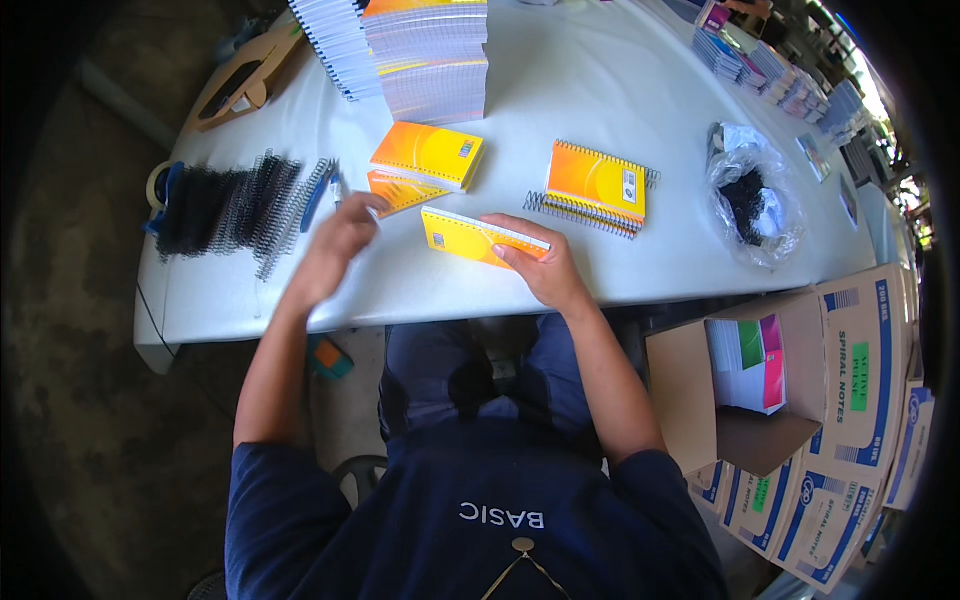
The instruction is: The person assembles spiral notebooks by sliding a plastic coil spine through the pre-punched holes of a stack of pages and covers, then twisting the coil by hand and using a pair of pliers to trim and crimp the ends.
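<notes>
My right hand (545,268) grips a small yellow-orange notebook (455,232) by its right end, thumb on the cover. Punched holes run along its edge, and no coil shows in it. My left hand (345,240) is smeared by motion, its fingers curled, beside the left end of a loose yellow-orange cover (405,196). Whether it holds anything cannot be made out. That cover lies partly under a stack of punched yellow notebooks (425,155). A blue-and-white pen (337,187) is just beyond the left hand. Several black spiral coils (230,210) lie in a row farther left.
Coil-bound yellow notebooks (598,185) are piled right of centre. A tall stack of page blocks (430,60) stands at the back. A clear plastic bag (755,205) holds black bits. Tape (158,187) sits far left. An open carton (835,350) with notebooks is beside the table at right.
</notes>
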Tool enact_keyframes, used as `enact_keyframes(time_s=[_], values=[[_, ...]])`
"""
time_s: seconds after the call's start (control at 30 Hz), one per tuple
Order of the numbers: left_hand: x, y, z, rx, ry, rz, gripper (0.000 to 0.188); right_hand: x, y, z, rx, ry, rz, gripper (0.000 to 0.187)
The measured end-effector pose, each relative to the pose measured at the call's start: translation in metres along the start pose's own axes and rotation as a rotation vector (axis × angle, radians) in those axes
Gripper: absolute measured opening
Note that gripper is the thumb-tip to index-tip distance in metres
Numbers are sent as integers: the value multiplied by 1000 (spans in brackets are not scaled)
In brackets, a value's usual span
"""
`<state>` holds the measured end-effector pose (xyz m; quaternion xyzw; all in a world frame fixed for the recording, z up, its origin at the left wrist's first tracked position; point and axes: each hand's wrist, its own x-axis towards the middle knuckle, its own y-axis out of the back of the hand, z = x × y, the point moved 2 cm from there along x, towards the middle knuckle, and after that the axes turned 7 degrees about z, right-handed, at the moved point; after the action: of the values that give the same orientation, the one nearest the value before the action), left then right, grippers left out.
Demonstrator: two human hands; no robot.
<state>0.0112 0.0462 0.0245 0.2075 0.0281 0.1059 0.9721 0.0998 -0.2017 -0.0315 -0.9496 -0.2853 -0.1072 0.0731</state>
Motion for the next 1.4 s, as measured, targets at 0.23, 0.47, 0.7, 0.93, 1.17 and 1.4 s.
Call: enact_keyframes(time_s=[0.23, 0.47, 0.7, 0.93, 1.17, 1.4], values=[[0, -24, -6, 47, 86, 50, 36, 1, -3, -5, -36, -1, -44, 33], [4, -22, 1, 28, 118, 99, 40, 1, -2, -2, 3, -57, -50, 32], [7, -10, 1, -60, 57, 5, 32, 2, -3, -8, -5, -26, 2, 31], [15, -17, 7, -103, -173, 100, 18, 0, -2, -3, 5, -104, -25, 28], [21, -5, 23, 545, -350, -177, 39, -1, -4, -2, 1, -94, -91, 30], [17, -6, 47, 595, -464, -217, 33, -4, -7, -1, -69, -15, -84, 29]])
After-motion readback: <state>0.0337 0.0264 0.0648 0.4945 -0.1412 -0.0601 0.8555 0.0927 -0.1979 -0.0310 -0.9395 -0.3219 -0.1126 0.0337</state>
